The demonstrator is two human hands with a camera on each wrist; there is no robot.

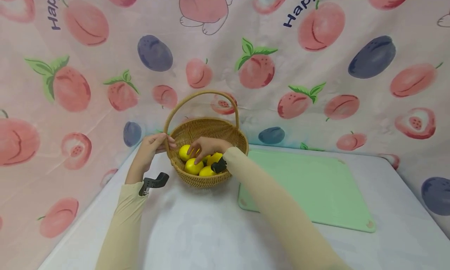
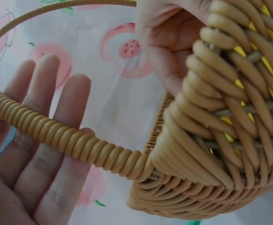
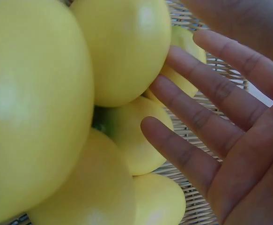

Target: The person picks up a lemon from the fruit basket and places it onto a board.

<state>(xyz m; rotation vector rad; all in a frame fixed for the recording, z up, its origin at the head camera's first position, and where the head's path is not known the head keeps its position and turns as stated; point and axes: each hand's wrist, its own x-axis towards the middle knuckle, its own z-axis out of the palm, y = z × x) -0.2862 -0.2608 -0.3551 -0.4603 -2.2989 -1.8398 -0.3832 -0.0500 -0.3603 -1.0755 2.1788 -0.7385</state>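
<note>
A wicker basket [image 1: 197,181] with a tall arched handle [image 1: 202,92] stands against the back cloth, holding several yellow lemons [image 1: 194,167]. My left hand [image 1: 149,148] is at the left foot of the handle; in the left wrist view its fingers [image 2: 70,101] lie straight behind the wrapped handle. Inside the basket, my right hand [image 1: 210,145] hovers over the lemons with its fingers spread. The right wrist view shows the fingertips close to a large lemon [image 3: 122,51], without curling round it; whether they touch is unclear.
A green cutting board [image 1: 306,188] lies on the white table [image 1: 197,231] to the right of the basket, partly under my right forearm. Fruit-printed cloth [image 1: 218,51] hangs behind and at the left. Black camera mounts [image 1: 154,182] sit on both wrists.
</note>
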